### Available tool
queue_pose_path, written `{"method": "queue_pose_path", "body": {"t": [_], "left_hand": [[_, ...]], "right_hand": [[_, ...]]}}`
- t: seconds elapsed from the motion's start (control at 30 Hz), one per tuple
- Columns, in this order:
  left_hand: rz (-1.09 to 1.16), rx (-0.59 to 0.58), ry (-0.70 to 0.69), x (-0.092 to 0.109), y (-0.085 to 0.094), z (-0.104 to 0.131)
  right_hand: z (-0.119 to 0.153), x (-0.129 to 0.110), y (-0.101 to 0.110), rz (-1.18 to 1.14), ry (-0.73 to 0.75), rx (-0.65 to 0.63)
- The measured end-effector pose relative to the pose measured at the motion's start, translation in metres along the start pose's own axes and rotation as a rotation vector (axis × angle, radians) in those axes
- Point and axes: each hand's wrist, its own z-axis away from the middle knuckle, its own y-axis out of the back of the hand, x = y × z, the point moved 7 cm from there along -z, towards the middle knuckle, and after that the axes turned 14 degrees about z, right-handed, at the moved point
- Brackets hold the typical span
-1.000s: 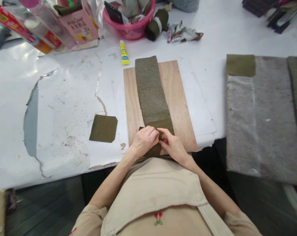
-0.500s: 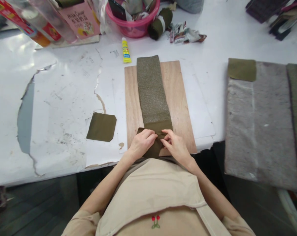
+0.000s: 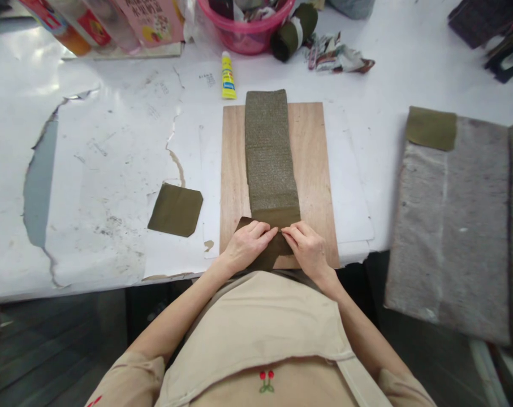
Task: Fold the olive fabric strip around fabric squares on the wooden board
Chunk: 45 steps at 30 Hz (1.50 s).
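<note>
Dark olive cloth (image 3: 277,247): lies at the near end of the wooden board (image 3: 313,169), under and between the two hands, against the smooth near end of the textured olive strip (image 3: 268,152). A corner shows beyond the left hand; part of the board is bare by the cloth's near edge.

Left hand (image 3: 248,244): palm down, fingers bent and drawn together with the thumb, pinching the cloth near its middle. Right hand (image 3: 310,247): thumb and forefinger pinch the cloth just beside the left fingertips, other fingers curled.

Strip runs lengthwise up the board, its far end passing over the board's far edge. Board sits at the near edge of the white-covered surface (image 3: 120,164), just in front of the beige apron (image 3: 256,316).

Left of board, apart from it: olive square (image 3: 175,209) with clipped corners, flat. Beyond the board: yellow tube (image 3: 228,79); farther, pink basket (image 3: 248,35) holding mixed items, rolled olive cloth (image 3: 294,32) beside it, then crumpled wrappers (image 3: 339,55). Far left: bottles (image 3: 89,28) and a pink packet (image 3: 154,25).

Right, well apart: grey panel (image 3: 451,226), olive patch (image 3: 431,129) at its far left corner.
</note>
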Motion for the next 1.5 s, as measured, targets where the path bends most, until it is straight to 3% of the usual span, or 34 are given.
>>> {"method": "queue_pose_path", "body": {"t": [0.3, 0.73, 1.23, 1.5], "left_hand": [[-0.099, -0.028, -0.083, 0.008, -0.001, 0.000], [-0.095, -0.044, -0.067, 0.008, -0.001, 0.000], [-0.143, -0.159, -0.038, 0.012, -0.003, -0.002], [-0.131, -0.050, 0.054, 0.000, -0.002, 0.009]], "right_hand": [[0.005, 0.005, -0.004, -0.030, 0.075, 0.034], [0.007, 0.002, -0.004, 0.073, 0.157, 0.009], [0.021, 0.006, -0.008, 0.166, 0.100, 0.007], [0.024, 0.012, 0.000, 0.047, -0.014, 0.003]]}}
